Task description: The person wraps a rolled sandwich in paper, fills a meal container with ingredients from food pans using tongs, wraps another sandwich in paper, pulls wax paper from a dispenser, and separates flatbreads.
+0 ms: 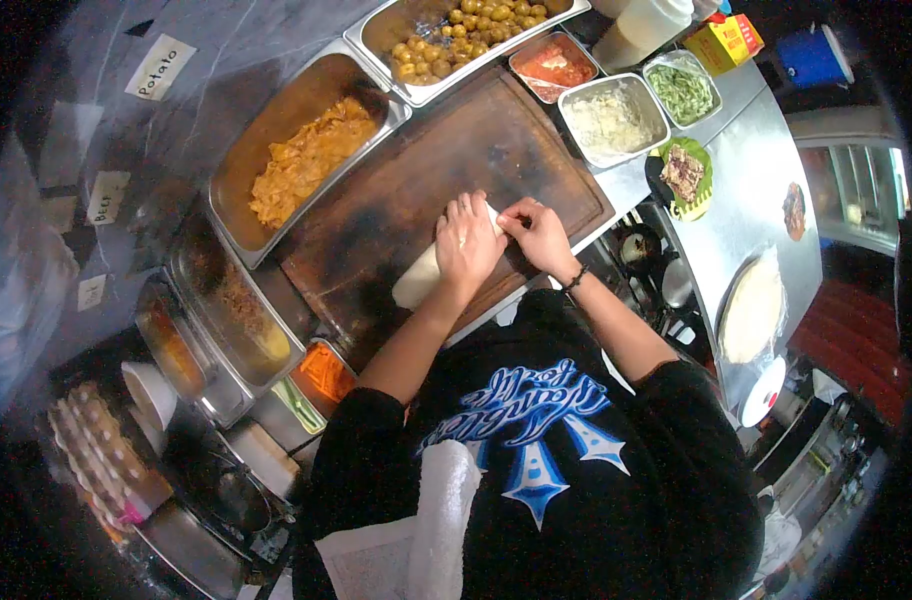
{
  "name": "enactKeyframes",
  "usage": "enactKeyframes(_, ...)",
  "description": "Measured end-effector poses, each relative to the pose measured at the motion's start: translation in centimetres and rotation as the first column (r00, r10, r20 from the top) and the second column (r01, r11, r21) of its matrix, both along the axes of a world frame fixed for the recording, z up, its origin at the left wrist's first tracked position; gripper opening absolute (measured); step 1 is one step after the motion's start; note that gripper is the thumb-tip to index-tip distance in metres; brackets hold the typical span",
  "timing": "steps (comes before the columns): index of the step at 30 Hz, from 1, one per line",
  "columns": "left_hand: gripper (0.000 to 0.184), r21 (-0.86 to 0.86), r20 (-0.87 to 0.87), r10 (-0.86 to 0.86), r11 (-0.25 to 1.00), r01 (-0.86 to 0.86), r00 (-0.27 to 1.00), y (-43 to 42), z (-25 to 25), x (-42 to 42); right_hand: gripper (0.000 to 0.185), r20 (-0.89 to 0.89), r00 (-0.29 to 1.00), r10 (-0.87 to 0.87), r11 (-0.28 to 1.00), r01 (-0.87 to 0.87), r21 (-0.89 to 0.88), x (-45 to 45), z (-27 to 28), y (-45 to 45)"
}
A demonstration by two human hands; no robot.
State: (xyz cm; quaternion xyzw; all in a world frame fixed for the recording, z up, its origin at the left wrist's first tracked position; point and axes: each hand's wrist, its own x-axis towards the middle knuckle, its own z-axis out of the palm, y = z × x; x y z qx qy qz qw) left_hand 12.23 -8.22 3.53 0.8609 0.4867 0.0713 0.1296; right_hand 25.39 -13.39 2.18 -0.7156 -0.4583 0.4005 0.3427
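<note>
A pale rolled flatbread wrap (417, 281) lies at a slant on the dark-stained wooden cutting board (416, 165), near the edge closest to my body. Over its upper part rests my left hand (466, 240), fingers together and pressed around it. My right hand (538, 235), with a dark bracelet at the wrist, pinches the wrap's far end between thumb and fingers. Part of the roll is hidden beneath my left hand, so its filling does not show.
Behind the board stand metal trays of orange-sauced pieces (311, 165) and small potatoes (446, 45). Tubs of red sauce (554, 65), white shreds (614, 118) and sliced greens (681, 92) flank its right end. Carrot sticks (326, 372) are at left; bagged flatbreads (754, 310) lie right.
</note>
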Motion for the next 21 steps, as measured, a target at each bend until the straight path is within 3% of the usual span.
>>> enactKeyframes(1,0.048,0.003,0.002,-0.003,1.000,0.003,1.000,-0.1,0.0,0.0,0.017,0.002,1.000,-0.003,1.000,0.003,0.003,0.7,0.2,0.4)
enactKeyframes(3,0.052,0.017,0.024,-0.004,1.000,0.003,1.000,-0.2,-0.1,0.0,0.019,-0.076,0.983,0.165,0.985,-0.169,-0.043,1.8,0.8,0.9)
enactKeyframes(7,0.055,0.019,0.001,0.013,1.000,-0.013,1.000,-0.1,-0.5,0.0,0.020,-0.042,0.999,0.028,1.000,-0.029,-0.005,0.5,0.8,0.3)
enactKeyframes(9,0.058,0.077,-0.079,0.007,0.997,-0.001,0.997,-0.2,-1.7,-0.1,0.021,0.061,0.998,0.017,0.986,-0.026,0.162,-1.0,1.2,-0.4)
enactKeyframes(12,0.065,0.039,-0.127,0.002,0.999,0.003,0.992,0.0,-1.6,0.0,0.021,0.048,0.993,0.112,0.989,-0.116,0.094,-0.2,1.1,0.4)
enactKeyframes(13,0.065,0.045,-0.121,0.006,0.999,-0.001,0.993,0.1,-1.2,0.1,0.023,-0.061,0.982,0.178,0.983,-0.175,0.061,0.9,0.3,0.8)
enactKeyframes(15,0.075,-0.112,0.037,-0.007,0.994,0.012,0.999,0.4,0.3,-0.4,0.021,-0.117,0.976,0.182,0.983,-0.184,-0.001,2.6,0.1,1.8)
enactKeyframes(16,0.075,-0.102,0.046,0.018,0.995,-0.013,0.999,0.4,0.9,-0.9,0.021,-0.183,0.966,0.180,0.978,-0.196,-0.073,3.4,0.2,2.3)
enactKeyframes(18,0.088,0.030,0.209,-0.038,0.999,0.032,0.977,-0.2,2.0,-3.2,0.022,-0.132,0.986,0.105,0.994,-0.105,0.009,5.2,0.0,3.1)
enactKeyframes(20,0.092,0.000,0.228,0.080,0.997,-0.082,0.970,-1.2,3.1,-6.4,0.027,0.127,0.977,0.170,0.984,-0.175,0.030,5.0,5.0,4.2)
enactKeyframes(21,0.092,-0.064,0.177,0.130,0.991,-0.120,0.976,-1.9,2.7,-7.8,0.033,0.270,0.913,0.306,0.926,-0.351,0.136,4.6,5.9,4.6)
